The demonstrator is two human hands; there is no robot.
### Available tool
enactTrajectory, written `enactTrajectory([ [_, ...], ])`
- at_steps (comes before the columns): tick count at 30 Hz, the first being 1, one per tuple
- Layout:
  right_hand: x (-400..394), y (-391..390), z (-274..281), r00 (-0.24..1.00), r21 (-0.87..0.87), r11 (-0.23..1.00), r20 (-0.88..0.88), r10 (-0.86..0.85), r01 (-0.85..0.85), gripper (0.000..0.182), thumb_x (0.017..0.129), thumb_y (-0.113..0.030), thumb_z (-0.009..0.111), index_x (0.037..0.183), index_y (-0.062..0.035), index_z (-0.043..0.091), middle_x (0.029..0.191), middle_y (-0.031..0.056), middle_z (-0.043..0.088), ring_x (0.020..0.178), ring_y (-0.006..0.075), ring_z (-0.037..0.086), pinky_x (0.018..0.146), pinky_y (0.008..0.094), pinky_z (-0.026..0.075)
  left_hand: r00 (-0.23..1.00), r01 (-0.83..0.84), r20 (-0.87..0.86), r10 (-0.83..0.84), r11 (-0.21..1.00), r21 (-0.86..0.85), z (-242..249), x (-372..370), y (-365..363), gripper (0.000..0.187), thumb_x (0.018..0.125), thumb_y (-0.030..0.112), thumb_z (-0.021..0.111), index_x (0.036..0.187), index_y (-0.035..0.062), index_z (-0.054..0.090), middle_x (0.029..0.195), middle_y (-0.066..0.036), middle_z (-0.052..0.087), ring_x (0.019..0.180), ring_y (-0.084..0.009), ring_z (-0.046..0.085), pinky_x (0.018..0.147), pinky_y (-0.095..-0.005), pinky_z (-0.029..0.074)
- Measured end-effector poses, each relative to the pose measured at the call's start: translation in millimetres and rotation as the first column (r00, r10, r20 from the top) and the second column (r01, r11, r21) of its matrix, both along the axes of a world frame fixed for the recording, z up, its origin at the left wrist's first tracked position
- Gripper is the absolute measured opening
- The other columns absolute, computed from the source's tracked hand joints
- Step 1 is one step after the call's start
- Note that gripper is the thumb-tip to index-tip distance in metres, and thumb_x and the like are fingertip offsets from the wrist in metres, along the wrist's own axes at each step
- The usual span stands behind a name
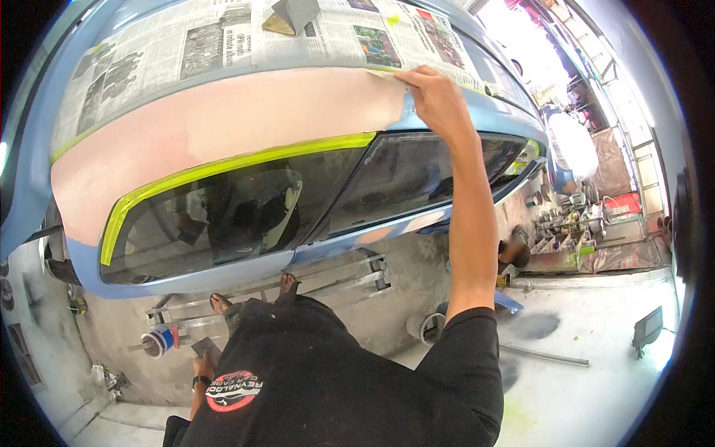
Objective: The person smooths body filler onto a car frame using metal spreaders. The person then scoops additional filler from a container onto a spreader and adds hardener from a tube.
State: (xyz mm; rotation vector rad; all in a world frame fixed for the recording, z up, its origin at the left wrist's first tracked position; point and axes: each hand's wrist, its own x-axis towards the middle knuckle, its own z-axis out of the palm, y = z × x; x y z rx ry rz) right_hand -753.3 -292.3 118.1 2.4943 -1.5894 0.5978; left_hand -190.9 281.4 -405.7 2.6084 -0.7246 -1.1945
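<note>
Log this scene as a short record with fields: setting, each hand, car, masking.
setting: workshop, concrete floor, clutter at right
right hand: raised, fingertips on the newspaper edge at the car's roof line
left hand: low by the hip, holds a small dark pad
car: light blue, pink patch above the side windows
masking: newspaper over the roof, yellow-green tape along the window top
on roof: grey block

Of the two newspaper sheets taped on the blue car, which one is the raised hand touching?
The right-hand newspaper sheet: the right hand pinches its lower edge beside the pink patch. The left-hand sheet lies untouched.
</note>
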Motion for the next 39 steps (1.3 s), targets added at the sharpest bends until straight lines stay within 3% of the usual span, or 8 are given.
enactTrajectory([
  [12, -0.3, 60.6, -75.4, 1.0, -0.262, 0.965, 0.006, -0.01, 0.011, 0.061, 0.068, 0.013, 0.061, 0.124, -0.0091, 0.066, 0.124, 0.0112, 0.062, 0.119, 0.0335, 0.056, 0.103, 0.0458, 0.043, 1.0, -0.016, 0.005, 0.016, 1.0, 0.018, 14.3, 4.8, 0.3, 0.063, 0.093, 0.047, 0.061, 0.09, -0.0161, 0.065, 0.074, -0.026, 0.067, 0.067, -0.033, 0.066, 0.062, -0.0461, 0.048],
  [19, -10.9, 78.0, -111.1, 0.999, -0.317, 0.948, -0.002, -0.04, 0.038, 0.062, 0.07, 0.008, 0.067, 0.128, -0.0146, 0.065, 0.128, 0.0056, 0.06, 0.123, 0.0307, 0.054, 0.106, 0.0511, 0.038, 0.997, -0.004, 0.076, -0.001, 0.998, 0.069, 26.3, 23.5, -0.4, 0.069, 0.092, 0.049, 0.061, 0.094, -0.0196, 0.064, 0.088, -0.039, 0.065, 0.088, -0.0482, 0.068, 0.075, -0.0505, 0.049],
  [21, -14.0, 81.9, -98.9, 0.998, -0.298, 0.953, -0.026, -0.062, 0.052, 0.059, 0.072, 0.007, 0.066, 0.127, -0.014, 0.065, 0.126, 0.0055, 0.061, 0.121, 0.0297, 0.056, 0.106, 0.0506, 0.039, 0.869, 0.458, 0.132, -0.476, 0.877, 0.146, 11.5, 42.8, 6.6, 0.067, 0.092, 0.049, 0.06, 0.093, -0.018, 0.065, 0.089, -0.039, 0.065, 0.091, -0.0502, 0.067, 0.076, -0.0512, 0.05],
  [23, -14.3, 83.1, -75.2, 0.995, -0.272, 0.959, -0.039, -0.089, 0.075, 0.053, 0.075, 0.006, 0.065, 0.125, -0.0132, 0.066, 0.123, 0.0058, 0.063, 0.117, 0.0287, 0.058, 0.104, 0.0487, 0.04, 0.848, 0.477, 0.166, -0.503, 0.861, 0.177, 5.9, 47.2, 7.6, 0.065, 0.092, 0.048, 0.06, 0.093, -0.0162, 0.066, 0.089, -0.038, 0.066, 0.092, -0.0513, 0.066, 0.076, -0.0517, 0.05],
  [25, -11.4, 63.3, -52.0, 0.998, -0.278, 0.958, 0.033, -0.062, 0.068, 0.046, 0.078, 0.005, 0.064, 0.121, -0.0118, 0.068, 0.118, 0.0071, 0.065, 0.112, 0.029, 0.061, 0.101, 0.0456, 0.043, 0.974, 0.08, 0.201, -0.105, 0.988, 0.132, 14.0, 36.2, 5.4, 0.062, 0.093, 0.048, 0.059, 0.093, -0.014, 0.067, 0.089, -0.036, 0.067, 0.092, -0.0515, 0.066, 0.076, -0.0519, 0.05],
  [29, -6.9, 20.0, -25.0, 0.999, -0.218, 0.975, -0.011, -0.053, 0.05, 0.035, 0.082, 0.002, 0.063, 0.114, -0.0089, 0.071, 0.111, 0.0101, 0.068, 0.104, 0.0312, 0.063, 0.098, 0.041, 0.046, 0.981, 0.097, 0.162, -0.104, 0.994, 0.048, 18.4, 29.1, 3.2, 0.06, 0.093, 0.048, 0.06, 0.093, -0.0112, 0.068, 0.089, -0.034, 0.068, 0.09, -0.0502, 0.066, 0.076, -0.0511, 0.051],
  [37, -14.1, 50.2, -55.7, 0.997, -0.192, 0.978, -0.029, 0.077, -0.081, 0.054, 0.07, 0.008, 0.067, 0.121, -0.0098, 0.068, 0.119, 0.011, 0.064, 0.114, 0.0339, 0.059, 0.1, 0.0454, 0.044, 0.561, 0.781, 0.294, -0.774, 0.613, 0.122, -1.7, 34.9, 18.5, 0.039, 0.091, 0.032, 0.063, 0.124, 0.0104, 0.06, 0.069, -0.022, 0.065, 0.066, -0.0429, 0.065, 0.06, -0.0531, 0.049],
  [39, -18.0, 62.7, -78.1, 0.998, -0.184, 0.983, -0.07, 0.007, -0.02, 0.06, 0.072, 0.003, 0.068, 0.128, -0.0179, 0.063, 0.13, 0.0042, 0.058, 0.124, 0.0298, 0.052, 0.106, 0.0567, 0.039, 0.745, 0.622, 0.224, -0.628, 0.776, 0.106, -0.5, 33.0, 20.4, 0.039, 0.091, 0.032, 0.063, 0.124, 0.0101, 0.06, 0.069, -0.022, 0.065, 0.064, -0.0409, 0.065, 0.059, -0.0521, 0.05],
])
